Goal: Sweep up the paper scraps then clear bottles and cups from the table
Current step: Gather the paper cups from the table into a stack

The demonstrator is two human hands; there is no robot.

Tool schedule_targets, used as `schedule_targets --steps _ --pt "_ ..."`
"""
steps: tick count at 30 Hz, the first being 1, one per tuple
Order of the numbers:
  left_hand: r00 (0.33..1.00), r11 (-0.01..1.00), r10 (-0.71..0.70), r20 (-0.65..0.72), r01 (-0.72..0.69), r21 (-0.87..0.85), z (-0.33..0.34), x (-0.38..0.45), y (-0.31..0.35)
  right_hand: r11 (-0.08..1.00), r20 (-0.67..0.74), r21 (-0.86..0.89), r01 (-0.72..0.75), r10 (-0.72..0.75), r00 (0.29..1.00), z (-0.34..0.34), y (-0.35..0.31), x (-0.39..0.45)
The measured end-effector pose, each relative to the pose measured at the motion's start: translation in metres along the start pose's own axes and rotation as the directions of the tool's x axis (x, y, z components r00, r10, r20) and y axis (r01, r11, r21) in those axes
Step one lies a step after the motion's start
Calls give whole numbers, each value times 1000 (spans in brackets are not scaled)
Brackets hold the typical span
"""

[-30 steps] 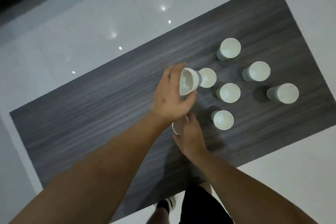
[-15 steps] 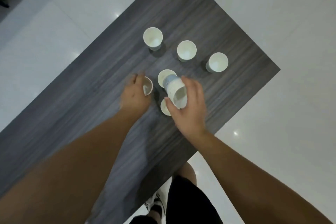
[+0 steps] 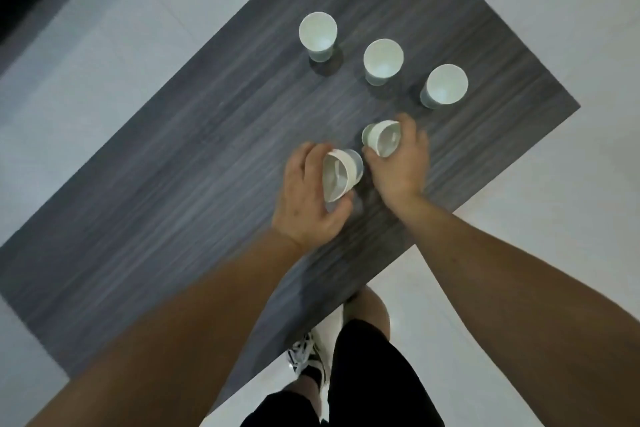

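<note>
Since half a second ago both hands have changed what they hold: my left hand (image 3: 308, 198) now grips a tilted paper cup stack (image 3: 341, 173) with the mouth toward me, fingers curled around its wall, and my right hand (image 3: 401, 163) grips another tilted cup (image 3: 381, 137), just beside the first. Both are lifted over the grey table (image 3: 173, 166). Three more cups stand upright in a row behind: one far left (image 3: 318, 33), one middle (image 3: 383, 59), one right (image 3: 446, 84).
</note>
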State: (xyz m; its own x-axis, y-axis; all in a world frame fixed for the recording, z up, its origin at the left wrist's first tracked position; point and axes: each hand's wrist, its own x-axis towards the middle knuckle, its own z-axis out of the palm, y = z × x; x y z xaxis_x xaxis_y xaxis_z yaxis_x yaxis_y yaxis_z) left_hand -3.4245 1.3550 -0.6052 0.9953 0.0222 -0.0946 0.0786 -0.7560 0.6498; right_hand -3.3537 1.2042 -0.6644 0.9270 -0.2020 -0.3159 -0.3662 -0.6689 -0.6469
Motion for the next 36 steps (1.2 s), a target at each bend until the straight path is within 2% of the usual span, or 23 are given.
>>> schedule_targets --steps 5,8,13,19,25,31,36 --pt "980 981 -73 185 38 188 40 -5 -13 999 15 -47 -24 24 1000 -29 39 -45" --pt "976 976 -60 210 13 216 54 -10 -20 998 63 -65 -5 9 998 -37 55 -71" --pt "938 980 -145 314 92 178 50 -40 -9 996 103 -85 14 -5 995 -63 62 -112" --pt "961 977 -176 212 145 154 6 -82 30 996 82 -71 54 -48 995 -108 42 -151" --pt "980 985 -169 105 163 59 -48 -75 72 996 65 -54 74 -70 995 -153 19 -165" --pt "985 985 -171 -3 171 23 -75 -24 103 994 27 -77 84 -82 996 -186 2 -113" --pt "983 983 -183 -19 183 11 -57 59 113 998 26 -51 44 -43 999 -178 -5 -26"
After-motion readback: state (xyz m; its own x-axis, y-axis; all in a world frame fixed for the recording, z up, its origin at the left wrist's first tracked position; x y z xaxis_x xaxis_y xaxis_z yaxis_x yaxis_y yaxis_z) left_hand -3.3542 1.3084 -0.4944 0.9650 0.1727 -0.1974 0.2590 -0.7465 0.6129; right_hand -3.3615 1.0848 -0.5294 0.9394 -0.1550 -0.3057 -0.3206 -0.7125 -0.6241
